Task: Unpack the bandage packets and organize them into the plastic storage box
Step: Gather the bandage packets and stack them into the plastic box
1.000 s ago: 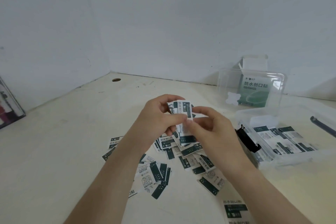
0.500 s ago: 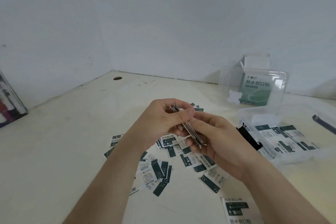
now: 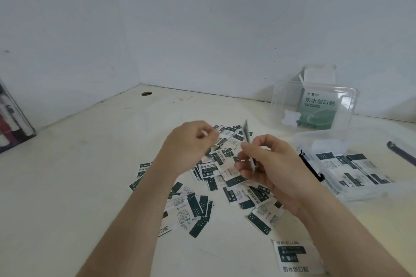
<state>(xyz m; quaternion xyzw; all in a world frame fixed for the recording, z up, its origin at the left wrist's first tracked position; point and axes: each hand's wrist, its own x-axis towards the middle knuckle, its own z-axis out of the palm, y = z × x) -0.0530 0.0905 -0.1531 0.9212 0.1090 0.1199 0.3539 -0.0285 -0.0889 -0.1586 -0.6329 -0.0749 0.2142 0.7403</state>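
Note:
My right hand (image 3: pixel 270 164) pinches a thin stack of bandage packets (image 3: pixel 247 135) edge-on, above the table. My left hand (image 3: pixel 189 141) hovers just left of it with fingers loosely curled and nothing in them. Beneath both hands lies a scattered pile of white and dark green bandage packets (image 3: pixel 225 177). At the right stands the clear plastic storage box (image 3: pixel 346 195), its lid up, with rows of packets (image 3: pixel 351 168) laid flat inside.
A green and white bandage carton (image 3: pixel 317 110) stands behind the upright lid (image 3: pixel 279 105). A larger flat packet (image 3: pixel 292 256) lies near the front edge. A dark pen-like object (image 3: pixel 403 153) lies far right. A framed item (image 3: pixel 13 119) leans at the left wall.
My left hand has let go of the stack and moved left. My right hand now holds the stack alone and has shifted right, toward the box.

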